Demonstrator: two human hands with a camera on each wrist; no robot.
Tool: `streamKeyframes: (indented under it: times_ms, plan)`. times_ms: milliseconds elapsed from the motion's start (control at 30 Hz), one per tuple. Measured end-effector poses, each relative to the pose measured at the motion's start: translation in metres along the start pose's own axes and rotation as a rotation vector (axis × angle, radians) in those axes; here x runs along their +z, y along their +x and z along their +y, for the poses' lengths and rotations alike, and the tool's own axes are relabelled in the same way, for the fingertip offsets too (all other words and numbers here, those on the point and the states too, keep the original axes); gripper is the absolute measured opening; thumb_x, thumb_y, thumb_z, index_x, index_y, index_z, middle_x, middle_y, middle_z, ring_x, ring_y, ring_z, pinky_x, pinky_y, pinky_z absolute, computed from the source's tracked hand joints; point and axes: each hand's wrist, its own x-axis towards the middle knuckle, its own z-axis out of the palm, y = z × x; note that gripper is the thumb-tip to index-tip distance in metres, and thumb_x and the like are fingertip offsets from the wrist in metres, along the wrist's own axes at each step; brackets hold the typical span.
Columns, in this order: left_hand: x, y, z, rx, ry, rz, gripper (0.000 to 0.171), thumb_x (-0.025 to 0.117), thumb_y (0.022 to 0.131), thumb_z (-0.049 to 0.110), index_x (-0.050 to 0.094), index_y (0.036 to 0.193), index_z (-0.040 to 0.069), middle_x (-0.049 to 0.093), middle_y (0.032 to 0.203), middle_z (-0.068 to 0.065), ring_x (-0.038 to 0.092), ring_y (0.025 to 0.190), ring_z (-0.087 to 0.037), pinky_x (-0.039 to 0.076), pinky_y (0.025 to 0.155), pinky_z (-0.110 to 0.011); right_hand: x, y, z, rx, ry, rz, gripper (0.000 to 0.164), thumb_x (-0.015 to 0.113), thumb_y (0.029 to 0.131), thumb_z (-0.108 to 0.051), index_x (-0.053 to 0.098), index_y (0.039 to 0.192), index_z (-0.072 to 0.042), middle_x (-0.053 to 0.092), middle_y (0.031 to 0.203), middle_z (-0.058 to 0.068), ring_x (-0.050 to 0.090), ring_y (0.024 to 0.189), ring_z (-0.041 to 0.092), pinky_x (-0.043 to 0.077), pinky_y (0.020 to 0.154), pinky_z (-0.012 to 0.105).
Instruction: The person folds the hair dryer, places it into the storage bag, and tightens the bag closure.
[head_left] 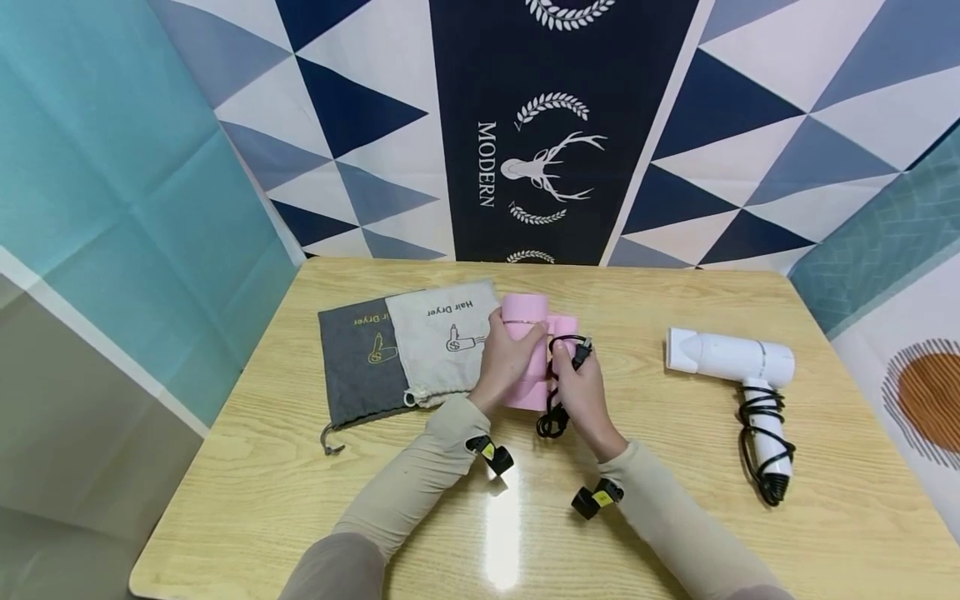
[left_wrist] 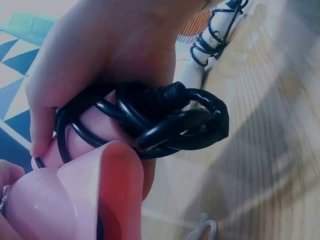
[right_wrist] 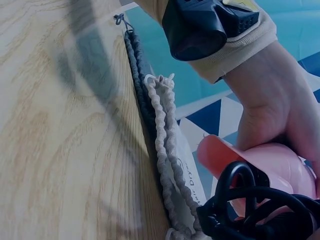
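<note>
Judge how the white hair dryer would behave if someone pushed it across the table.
The white hair dryer would probably rock rather than roll far: its barrel is rounded, but the handle juts out sideways. Its surface looks smooth, so it may slide easily. The black cord, wound loosely round the handle, could shift or snag.

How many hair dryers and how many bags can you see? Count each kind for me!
Hair dryers: 2 (pink dryer, white dryer)
Bags: 2 (dark grey bag, pale grey bag)
Total: 4
</note>
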Motion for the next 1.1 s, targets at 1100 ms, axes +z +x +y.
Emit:
streamKeyframes:
  times_ms: [1100]
  plan:
    - [-0.003, 0.012, -0.010, -0.105, -0.173, -0.015, 0.083, 0.066, 0.089, 0.046, 0.026, 0.148, 0.002, 0.054, 0.125, -0.018, 0.060, 0.106, -0.028, 0.051, 0.092, -0.041, -0.008, 0.002, 0.003, 0.029, -0.333, -0.056, 0.039, 0.054, 0.098, -0.042, 0.058, 0.096, -0.003, 0.060, 0.077, 0.005, 0.056, 0.068, 0.013, 0.047, 0.063, 0.025]
